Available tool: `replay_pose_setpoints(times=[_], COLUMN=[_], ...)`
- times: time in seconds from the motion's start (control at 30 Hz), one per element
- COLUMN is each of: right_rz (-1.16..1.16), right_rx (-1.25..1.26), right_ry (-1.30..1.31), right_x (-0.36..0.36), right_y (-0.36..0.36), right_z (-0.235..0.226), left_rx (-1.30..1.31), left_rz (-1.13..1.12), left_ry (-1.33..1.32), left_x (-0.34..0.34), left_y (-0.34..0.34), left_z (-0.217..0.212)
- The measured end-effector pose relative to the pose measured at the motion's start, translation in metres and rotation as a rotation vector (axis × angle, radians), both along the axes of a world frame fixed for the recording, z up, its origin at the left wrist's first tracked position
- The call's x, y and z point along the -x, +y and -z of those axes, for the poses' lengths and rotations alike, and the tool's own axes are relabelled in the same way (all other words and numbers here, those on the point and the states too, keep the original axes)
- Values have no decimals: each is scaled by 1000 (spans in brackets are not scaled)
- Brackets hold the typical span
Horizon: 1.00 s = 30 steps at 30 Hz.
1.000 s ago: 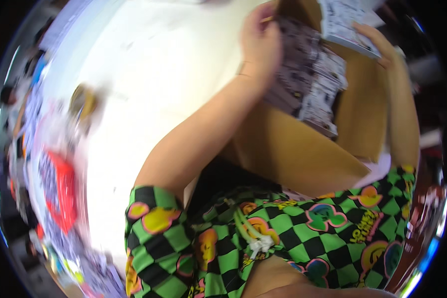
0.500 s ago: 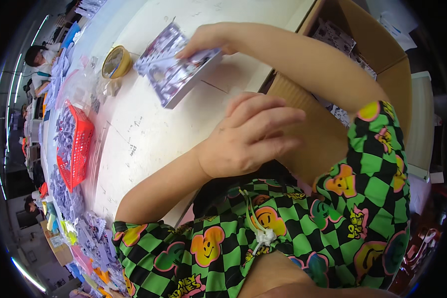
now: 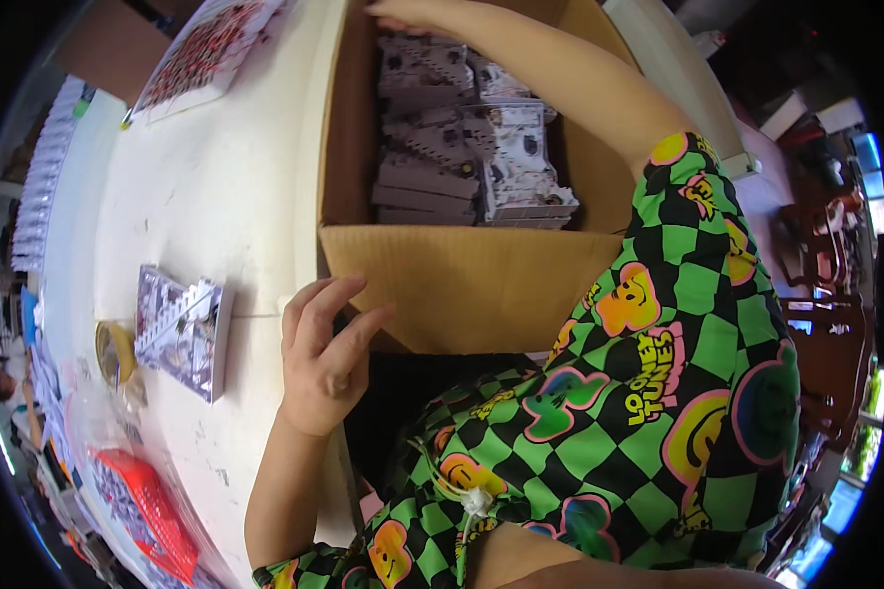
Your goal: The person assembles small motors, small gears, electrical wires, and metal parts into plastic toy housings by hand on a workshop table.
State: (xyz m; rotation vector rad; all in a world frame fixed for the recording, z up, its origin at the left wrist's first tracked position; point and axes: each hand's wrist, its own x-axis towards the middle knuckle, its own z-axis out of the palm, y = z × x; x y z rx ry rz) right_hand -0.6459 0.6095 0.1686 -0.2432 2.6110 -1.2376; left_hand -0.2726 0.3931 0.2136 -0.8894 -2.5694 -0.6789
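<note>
Resting on the white table [image 3: 265,187], the patterned block [image 3: 182,332] is now free of both hands; half a second ago the right hand held it over that surface, and a second ago it was above the box. That leaves one piece out on the left, just right of a yellow roll [image 3: 115,353], while the other patterned pieces [image 3: 427,147] lie stacked in the open cardboard box [image 3: 471,285]. The right arm has swung back across the box, and the right hand [image 3: 401,14] is at its far left corner, beyond the stack. Fingers there are partly cut off by the upper edge of the view, so I cannot tell how far open they are or whether they grip anything. The left hand [image 3: 324,353] is empty, fingers loosely curled and spread apart, held near the table's edge just left of the box's near wall. Nearer on the left stands a red basket [image 3: 157,510].
</note>
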Motion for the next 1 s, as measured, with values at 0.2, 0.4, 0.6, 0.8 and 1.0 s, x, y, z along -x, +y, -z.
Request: replay_pose_setpoints(times=[0.2,0.4,0.6,0.8,1.0], right_rz=[392,515,556,517,511], right_rx=[34,323,318,741,757], right_ry=[-394,-600,-563,-706,-592], right_x=[2,20,2,4,-5], right_y=[96,89,77,84,72], right_z=[105,146,109,116,101], left_rx=[-23,-35,-46,-73,-15], left_rz=[34,59,51,57,41], left_ry=[-14,-8,-43,-57,-17], left_x=[4,5,4,10,10], left_y=[-4,2,0,5,3], left_z=[11,6,9,4,4])
